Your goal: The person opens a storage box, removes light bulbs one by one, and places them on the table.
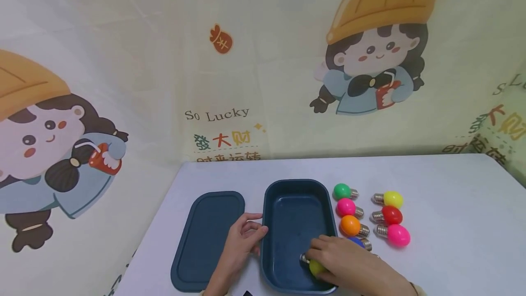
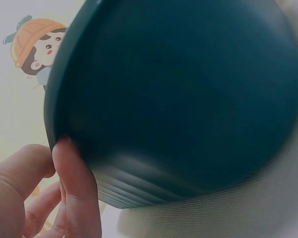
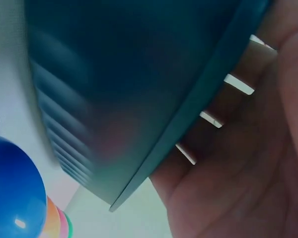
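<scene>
A dark blue rectangular box [image 1: 297, 209] stands open on the white table. My left hand [image 1: 244, 236] holds its left rim, thumb and fingertips right at the edge; the left wrist view shows the box's ribbed outer wall [image 2: 144, 181] beside the fingers. My right hand [image 1: 343, 259] reaches over the right wall and grips a yellow light bulb [image 1: 316, 268] low inside the box near its front end. The bulb's metal screw base [image 1: 304, 258] points left, and the fingers cover part of the glass. In the right wrist view, the box wall hides the fingertips of the right hand [image 3: 228, 173].
Right of the box lie green [image 1: 342, 191], pink [image 1: 346, 207], orange [image 1: 350, 225] and blue [image 1: 356, 241] bulbs in a column. Farther right are yellow [image 1: 393, 199], red [image 1: 392, 215] and pink [image 1: 398, 235] ones. A flat dark lid [image 1: 205, 241] lies left of the box.
</scene>
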A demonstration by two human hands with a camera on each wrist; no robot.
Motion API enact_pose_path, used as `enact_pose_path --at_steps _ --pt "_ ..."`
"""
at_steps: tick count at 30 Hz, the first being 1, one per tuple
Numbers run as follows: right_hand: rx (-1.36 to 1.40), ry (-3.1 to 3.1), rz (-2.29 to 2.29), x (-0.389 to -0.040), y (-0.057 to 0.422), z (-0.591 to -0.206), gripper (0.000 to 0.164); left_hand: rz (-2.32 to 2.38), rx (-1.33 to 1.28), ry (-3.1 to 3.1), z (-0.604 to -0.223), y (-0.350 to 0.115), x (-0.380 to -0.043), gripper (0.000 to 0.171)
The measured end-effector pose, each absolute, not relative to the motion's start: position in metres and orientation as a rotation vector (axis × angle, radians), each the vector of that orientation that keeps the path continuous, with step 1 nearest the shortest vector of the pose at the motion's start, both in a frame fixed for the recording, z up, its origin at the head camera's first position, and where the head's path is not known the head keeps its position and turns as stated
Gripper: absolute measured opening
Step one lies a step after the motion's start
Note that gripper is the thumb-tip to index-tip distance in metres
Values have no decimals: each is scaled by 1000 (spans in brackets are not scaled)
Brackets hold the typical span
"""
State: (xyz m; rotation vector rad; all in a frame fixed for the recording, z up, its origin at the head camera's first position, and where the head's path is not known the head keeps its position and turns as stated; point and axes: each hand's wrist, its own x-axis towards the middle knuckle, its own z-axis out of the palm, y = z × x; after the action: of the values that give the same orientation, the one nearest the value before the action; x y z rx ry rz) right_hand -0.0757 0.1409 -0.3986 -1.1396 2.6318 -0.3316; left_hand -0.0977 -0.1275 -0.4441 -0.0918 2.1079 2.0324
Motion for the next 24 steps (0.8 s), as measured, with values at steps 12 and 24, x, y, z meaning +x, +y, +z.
enact_pose_path --at_steps 12,24 --pt "-1222 2636 -374 -76 140 -399 31 2032 -117 2113 -445 -129 -97 48" --pt "-1304 2721 -510 -75 159 -392 35 2028 -69 2121 -444 -128 -98 48"
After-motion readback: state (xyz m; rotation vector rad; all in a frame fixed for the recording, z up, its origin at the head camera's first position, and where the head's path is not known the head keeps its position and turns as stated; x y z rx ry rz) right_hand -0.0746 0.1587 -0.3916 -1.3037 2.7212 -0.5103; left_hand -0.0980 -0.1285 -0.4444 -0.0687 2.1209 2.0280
